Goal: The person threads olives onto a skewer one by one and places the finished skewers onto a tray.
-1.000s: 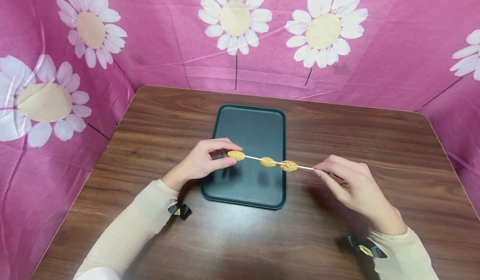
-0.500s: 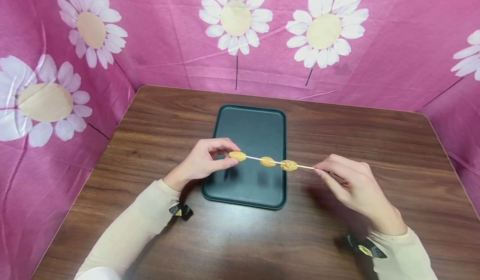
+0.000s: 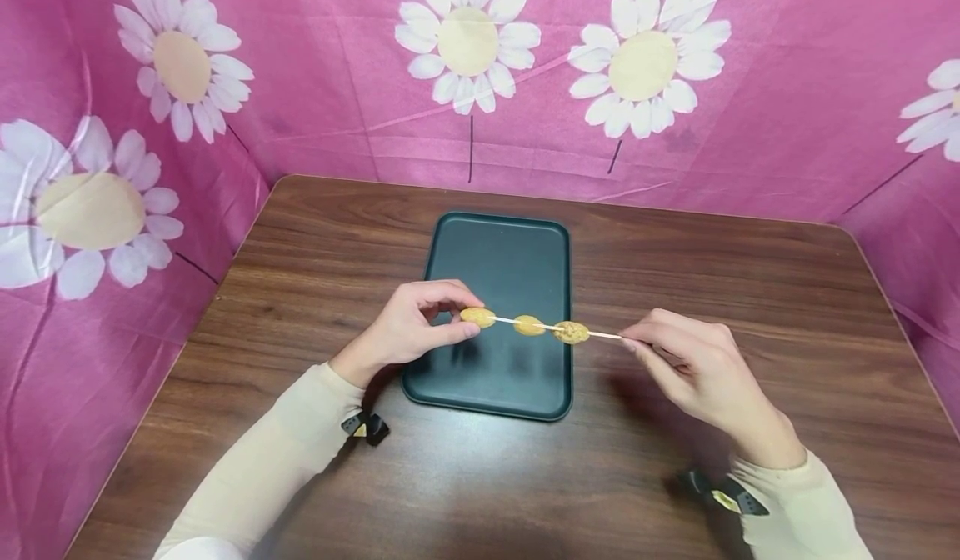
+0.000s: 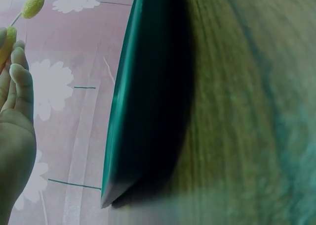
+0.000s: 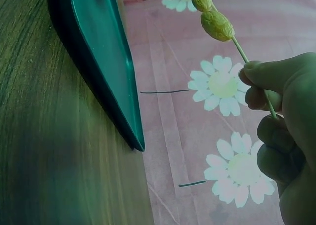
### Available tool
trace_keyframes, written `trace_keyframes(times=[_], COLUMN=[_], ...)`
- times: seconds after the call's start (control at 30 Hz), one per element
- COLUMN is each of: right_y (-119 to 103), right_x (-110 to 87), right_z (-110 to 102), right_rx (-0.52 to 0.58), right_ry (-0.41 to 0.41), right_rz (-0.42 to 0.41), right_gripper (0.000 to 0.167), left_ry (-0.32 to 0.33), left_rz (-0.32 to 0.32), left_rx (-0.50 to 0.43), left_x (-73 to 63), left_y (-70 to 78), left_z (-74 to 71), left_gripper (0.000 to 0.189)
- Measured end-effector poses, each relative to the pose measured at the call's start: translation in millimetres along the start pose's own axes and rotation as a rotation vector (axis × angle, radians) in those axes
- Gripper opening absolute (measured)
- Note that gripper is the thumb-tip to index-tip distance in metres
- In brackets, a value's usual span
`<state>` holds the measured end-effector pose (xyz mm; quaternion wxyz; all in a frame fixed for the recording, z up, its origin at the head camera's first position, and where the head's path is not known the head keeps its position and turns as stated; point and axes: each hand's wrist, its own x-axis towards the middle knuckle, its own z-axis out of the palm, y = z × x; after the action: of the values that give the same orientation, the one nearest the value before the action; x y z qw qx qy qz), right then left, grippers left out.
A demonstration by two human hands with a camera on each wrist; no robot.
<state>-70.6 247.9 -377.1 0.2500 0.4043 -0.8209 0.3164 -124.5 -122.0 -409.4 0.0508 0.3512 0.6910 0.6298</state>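
Observation:
A thin pale skewer [image 3: 603, 336] runs almost level above the dark green tray, carrying three yellow, oval, wrinkled pieces. Between the thumb and fingers of my left hand [image 3: 408, 322] is the leftmost yellow piece [image 3: 477, 318], at the skewer's left end. A middle yellow piece [image 3: 529, 325] and a browner-speckled right yellow piece [image 3: 572, 332] sit close together farther along. My right hand [image 3: 697, 368] pinches the bare right end of the skewer; in the right wrist view its stick [image 5: 240, 49] passes between thumb and fingers. The left wrist view shows only part of the left hand [image 4: 17, 116].
Beneath the hands, the dark green rectangular tray [image 3: 495, 247] with a raised rim lies on a brown wood-grain table [image 3: 712, 268]. Pink cloth [image 3: 555, 152] printed with white daisies hangs behind the table and along its sides.
The leftmost piece and the middle piece are closer together on the skewer. My left hand has shifted slightly right, and the right hand slightly left.

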Motion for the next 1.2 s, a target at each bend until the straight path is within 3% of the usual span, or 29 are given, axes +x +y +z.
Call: trace_keyframes(times=[0.3, 1.2], right_y=[-2, -4], right_x=[5.5, 11.5], right_z=[2, 6], right_rx=[0.002, -0.014], right_ry=[-0.001, -0.005], right_rz=[-0.01, -0.024], right_gripper=[0.036, 0.035], left_ry=[0.013, 0.005], left_rz=[0.034, 0.044], left_rx=[0.003, -0.02], left_x=[1.7, 0.8], left_y=[-0.6, -2.5], left_z=[0.0, 3.1], left_gripper=[0.026, 0.026])
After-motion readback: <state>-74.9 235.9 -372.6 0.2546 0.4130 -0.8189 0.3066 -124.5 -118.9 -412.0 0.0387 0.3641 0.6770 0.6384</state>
